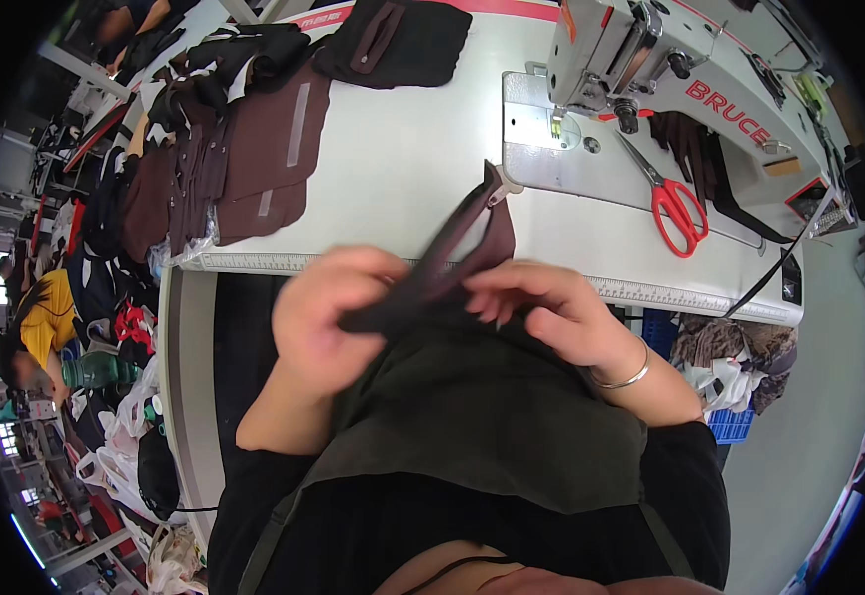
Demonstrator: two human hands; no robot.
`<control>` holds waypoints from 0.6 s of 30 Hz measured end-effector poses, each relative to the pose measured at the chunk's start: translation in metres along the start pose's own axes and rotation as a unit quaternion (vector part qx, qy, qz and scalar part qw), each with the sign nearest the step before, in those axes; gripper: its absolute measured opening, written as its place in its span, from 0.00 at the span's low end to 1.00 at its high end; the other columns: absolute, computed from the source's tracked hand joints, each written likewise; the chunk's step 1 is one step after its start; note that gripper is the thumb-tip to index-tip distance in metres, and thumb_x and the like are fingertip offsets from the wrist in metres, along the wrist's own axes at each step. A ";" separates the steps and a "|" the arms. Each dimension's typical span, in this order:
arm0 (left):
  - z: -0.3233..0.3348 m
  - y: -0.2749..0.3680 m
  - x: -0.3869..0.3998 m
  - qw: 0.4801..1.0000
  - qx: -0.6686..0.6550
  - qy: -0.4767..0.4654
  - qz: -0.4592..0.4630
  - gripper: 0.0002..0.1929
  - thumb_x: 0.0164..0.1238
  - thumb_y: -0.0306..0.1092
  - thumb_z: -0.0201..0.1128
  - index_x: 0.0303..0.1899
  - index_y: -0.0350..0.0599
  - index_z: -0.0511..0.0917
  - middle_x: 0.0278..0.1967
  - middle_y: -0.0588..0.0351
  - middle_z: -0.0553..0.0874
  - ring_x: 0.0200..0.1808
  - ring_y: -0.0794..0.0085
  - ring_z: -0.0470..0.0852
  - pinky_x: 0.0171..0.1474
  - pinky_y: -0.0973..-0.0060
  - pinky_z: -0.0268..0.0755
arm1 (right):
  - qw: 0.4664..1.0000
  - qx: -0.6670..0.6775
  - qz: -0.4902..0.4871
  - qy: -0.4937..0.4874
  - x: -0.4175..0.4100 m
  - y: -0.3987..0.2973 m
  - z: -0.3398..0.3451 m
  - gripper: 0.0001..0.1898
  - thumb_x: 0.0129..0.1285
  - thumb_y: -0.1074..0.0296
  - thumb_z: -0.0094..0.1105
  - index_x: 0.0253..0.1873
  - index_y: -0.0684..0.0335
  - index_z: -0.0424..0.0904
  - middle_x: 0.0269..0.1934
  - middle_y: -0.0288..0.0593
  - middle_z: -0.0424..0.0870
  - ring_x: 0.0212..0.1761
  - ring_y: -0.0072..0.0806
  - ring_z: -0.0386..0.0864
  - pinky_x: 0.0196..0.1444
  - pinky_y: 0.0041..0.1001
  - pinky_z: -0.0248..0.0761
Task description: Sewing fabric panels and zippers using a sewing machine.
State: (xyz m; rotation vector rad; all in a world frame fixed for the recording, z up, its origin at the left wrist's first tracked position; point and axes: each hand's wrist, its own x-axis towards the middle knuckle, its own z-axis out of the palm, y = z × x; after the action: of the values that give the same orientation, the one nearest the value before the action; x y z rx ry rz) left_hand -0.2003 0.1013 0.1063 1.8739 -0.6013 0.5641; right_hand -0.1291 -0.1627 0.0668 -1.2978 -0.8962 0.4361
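My left hand [332, 320], blurred, pinches the dark lower end of a zippered fabric piece [503, 230] between thumb and fingers. This piece is black and brown and slants up over the table's front edge. Its metal zipper pull [499, 196] shows near the upper end, close to the machine's plate. Beside its lower brown edge is my right hand [551, 305], thumb and fingers apart; the fingertips are at the cloth, and a firm hold is not visible. A bracelet circles the right wrist. Both hands are just above a dark green apron [477, 424].
A Bruce sewing machine [670, 59] stands at the upper right, with red-handled scissors [676, 208] by its plate. Brown cut panels [272, 149] and a black zippered piece [432, 44] lie on the white table [402, 163]. A person in yellow [49, 316] is far left.
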 end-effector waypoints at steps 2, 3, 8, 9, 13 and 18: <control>0.015 0.009 0.008 0.977 0.131 -0.127 0.107 0.15 0.51 0.31 0.76 0.40 0.40 0.82 0.50 0.47 0.88 0.44 0.53 0.88 0.43 0.63 0.81 | 0.965 0.255 0.058 -0.005 -0.002 0.005 0.008 0.29 0.80 0.48 0.54 0.71 0.69 0.70 0.61 0.44 0.81 0.56 0.30 0.81 0.59 0.31 0.75; 0.024 0.008 0.009 0.972 0.116 -0.151 0.139 0.15 0.53 0.32 0.76 0.41 0.40 0.83 0.52 0.49 0.87 0.48 0.54 0.88 0.43 0.64 0.80 | 0.966 0.254 0.058 -0.011 0.000 0.005 0.007 0.29 0.80 0.48 0.54 0.71 0.69 0.70 0.61 0.44 0.81 0.56 0.30 0.81 0.59 0.31 0.75; 0.046 0.002 0.004 0.963 0.118 -0.217 0.112 0.16 0.62 0.38 0.74 0.47 0.41 0.85 0.58 0.46 0.85 0.57 0.55 0.84 0.54 0.62 0.77 | 0.965 0.157 0.169 0.121 0.014 0.008 -0.001 0.14 0.80 0.63 0.57 0.58 0.68 0.80 0.47 0.37 0.85 0.49 0.20 0.80 0.52 0.25 0.76; 0.041 -0.002 0.003 0.963 0.118 -0.216 0.114 0.16 0.62 0.38 0.74 0.47 0.41 0.85 0.58 0.46 0.85 0.57 0.55 0.84 0.54 0.62 0.77 | 0.976 0.110 0.149 0.118 0.013 0.011 -0.004 0.12 0.80 0.65 0.57 0.57 0.68 0.81 0.44 0.36 0.86 0.48 0.19 0.80 0.51 0.24 0.75; 0.020 -0.021 0.007 0.978 0.202 -0.013 0.048 0.27 0.63 0.45 0.75 0.59 0.39 0.81 0.67 0.42 0.79 0.67 0.58 0.78 0.64 0.60 0.72 | 0.973 0.023 0.224 -0.044 0.012 0.005 -0.023 0.12 0.79 0.67 0.58 0.58 0.68 0.81 0.42 0.39 0.87 0.46 0.22 0.82 0.51 0.27 0.76; 0.034 -0.034 0.011 0.961 -0.064 -0.118 -0.241 0.20 0.63 0.33 0.76 0.53 0.36 0.81 0.54 0.50 0.85 0.57 0.65 0.83 0.61 0.65 0.75 | 0.972 -0.121 0.122 -0.160 0.006 0.003 -0.024 0.18 0.74 0.67 0.61 0.64 0.65 0.78 0.45 0.49 0.88 0.46 0.35 0.85 0.54 0.34 0.76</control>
State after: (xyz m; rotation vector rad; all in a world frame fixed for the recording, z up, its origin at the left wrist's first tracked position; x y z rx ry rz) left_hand -0.1665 0.0794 0.0782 1.8873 -0.3034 -0.0179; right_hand -0.1065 -0.1725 0.0657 -1.5994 -1.0865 0.7637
